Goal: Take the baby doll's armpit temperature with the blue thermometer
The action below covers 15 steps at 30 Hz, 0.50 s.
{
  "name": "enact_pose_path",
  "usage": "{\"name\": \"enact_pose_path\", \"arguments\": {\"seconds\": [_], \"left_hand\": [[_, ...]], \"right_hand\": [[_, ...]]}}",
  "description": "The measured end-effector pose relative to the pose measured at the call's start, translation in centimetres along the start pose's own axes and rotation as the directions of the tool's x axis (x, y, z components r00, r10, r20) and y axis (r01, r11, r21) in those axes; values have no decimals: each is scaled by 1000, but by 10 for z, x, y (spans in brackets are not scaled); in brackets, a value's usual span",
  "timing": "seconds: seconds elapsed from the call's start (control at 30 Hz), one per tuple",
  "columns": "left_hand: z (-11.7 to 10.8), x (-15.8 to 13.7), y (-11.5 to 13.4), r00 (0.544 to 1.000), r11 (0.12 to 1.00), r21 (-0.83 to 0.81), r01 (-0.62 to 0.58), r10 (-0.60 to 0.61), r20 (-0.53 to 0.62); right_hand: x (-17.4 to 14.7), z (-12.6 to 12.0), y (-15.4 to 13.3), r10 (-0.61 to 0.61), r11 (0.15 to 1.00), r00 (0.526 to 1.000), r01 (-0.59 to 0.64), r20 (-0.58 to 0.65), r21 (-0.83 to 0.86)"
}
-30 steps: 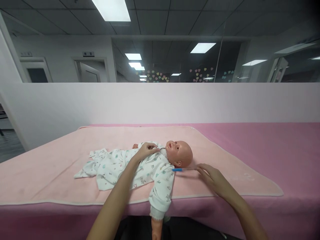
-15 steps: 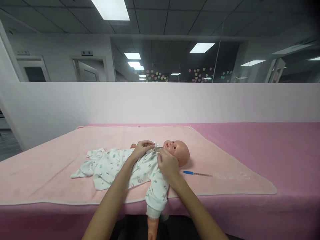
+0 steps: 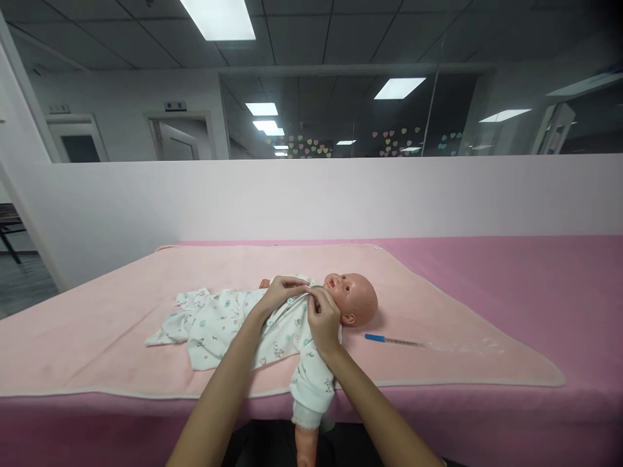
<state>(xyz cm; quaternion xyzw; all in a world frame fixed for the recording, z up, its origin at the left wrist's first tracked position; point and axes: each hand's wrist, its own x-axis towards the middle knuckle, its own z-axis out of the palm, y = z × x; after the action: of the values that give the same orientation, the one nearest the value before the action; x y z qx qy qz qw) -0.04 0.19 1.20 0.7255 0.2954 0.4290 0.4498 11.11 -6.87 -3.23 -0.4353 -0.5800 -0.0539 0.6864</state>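
A baby doll lies on its back, its head to the right, dressed in a white baby romper with a small green and grey print. At the romper's neckline, just below the doll's chin, my left hand and my right hand meet, fingertips almost touching. Both have fingers closed on the collar cloth; the exact pinch is partly hidden by the knuckles. One doll arm sticks out of its sleeve over the table's near edge. The romper's lower part lies flat and limp to the left.
A peach blanket lies under the doll on a pink-covered table. To the right of the doll's head rests a thermometer with a blue end, beside a faint clear item I cannot make out. A white low wall stands behind the table.
My right hand has drawn its fingers together at the neckline, closer to my left fingertips. The whole scene sits slightly further right as the view turned left.
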Motion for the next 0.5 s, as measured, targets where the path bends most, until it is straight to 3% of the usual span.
{"name": "enact_pose_path", "arguments": {"seconds": [0.2,0.5], "left_hand": [[-2,-3,3,996,999,17,28,-29,82],[-5,-6,11,989,998,21,53,-55,134]], "right_hand": [[0,1,4,39,999,999,-39,-18,-17],[1,2,6,38,998,997,-35,67,-48]]}}
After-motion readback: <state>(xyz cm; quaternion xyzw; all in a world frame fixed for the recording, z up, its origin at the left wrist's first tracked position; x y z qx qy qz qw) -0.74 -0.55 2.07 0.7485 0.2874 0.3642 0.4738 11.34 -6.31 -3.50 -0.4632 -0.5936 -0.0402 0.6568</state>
